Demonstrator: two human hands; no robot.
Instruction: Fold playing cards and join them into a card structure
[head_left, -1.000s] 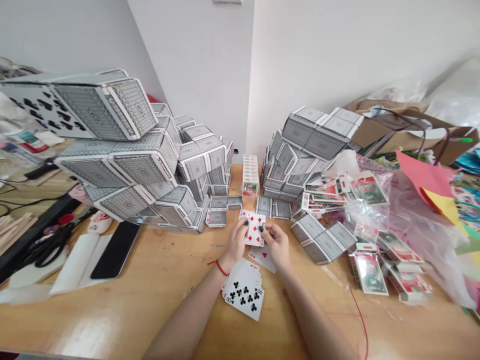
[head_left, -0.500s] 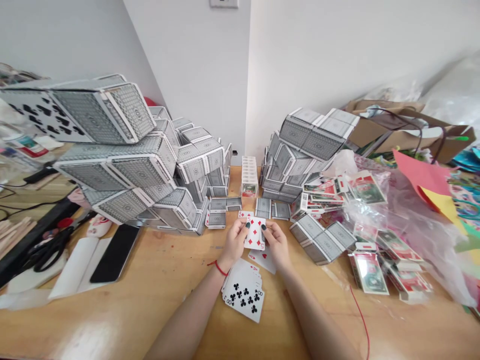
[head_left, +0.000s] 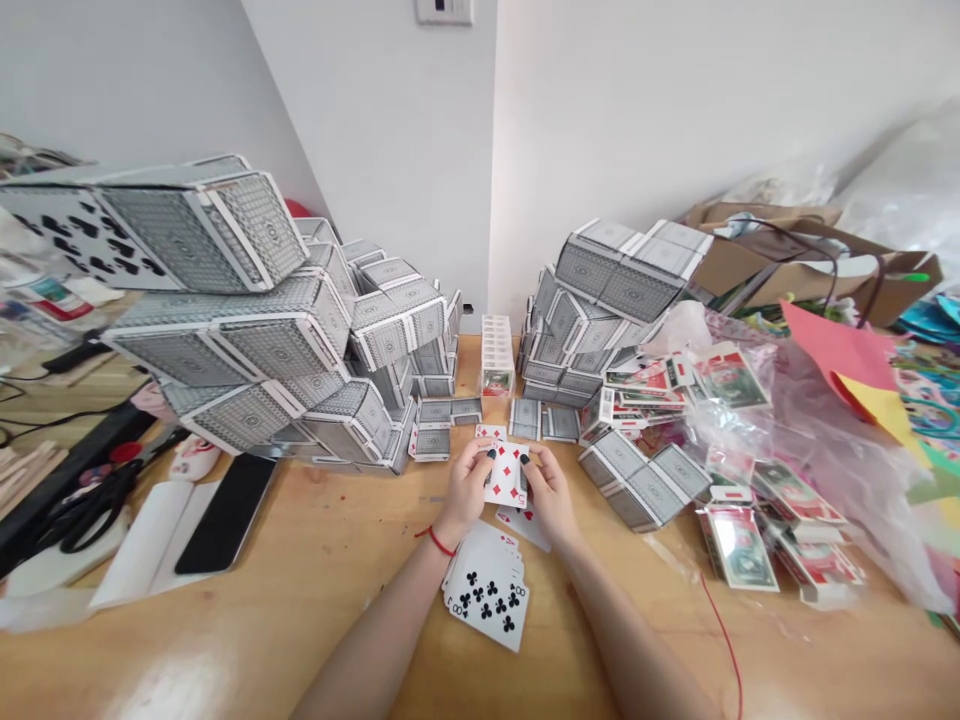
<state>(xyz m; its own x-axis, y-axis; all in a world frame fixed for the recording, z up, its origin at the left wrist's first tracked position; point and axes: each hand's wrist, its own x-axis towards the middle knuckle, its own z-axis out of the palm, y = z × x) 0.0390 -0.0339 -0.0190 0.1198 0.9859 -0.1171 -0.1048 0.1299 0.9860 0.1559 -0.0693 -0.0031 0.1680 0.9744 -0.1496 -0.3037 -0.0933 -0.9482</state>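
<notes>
Between my two hands is a playing card, the five of diamonds point(head_left: 506, 475), face up. My left hand point(head_left: 470, 485) pinches its left side and my right hand point(head_left: 549, 487) its right side, thumbs on the face. Behind it another red-suited card point(head_left: 491, 431) lies on the table. An ace of hearts point(head_left: 525, 527) shows partly under my right hand. Nearer my body is a fanned pile of cards with the eight of clubs point(head_left: 487, 605) on top. Beyond my hands, several folded card pieces point(head_left: 433, 440) lie with patterned backs up.
Stacked boxes folded from cards rise at left point(head_left: 277, 340) and right point(head_left: 600, 290). A card-built block point(head_left: 645, 480) lies right of my hands. Red-and-green card packs point(head_left: 739, 545) and plastic wrap point(head_left: 832, 450) spread farther right. A black phone point(head_left: 225, 513) and scissors point(head_left: 105, 500) lie left.
The five of diamonds has tipped slightly, its top edge now leaning away from view. Both hands keep hold of it; the camera view has shifted a little.
</notes>
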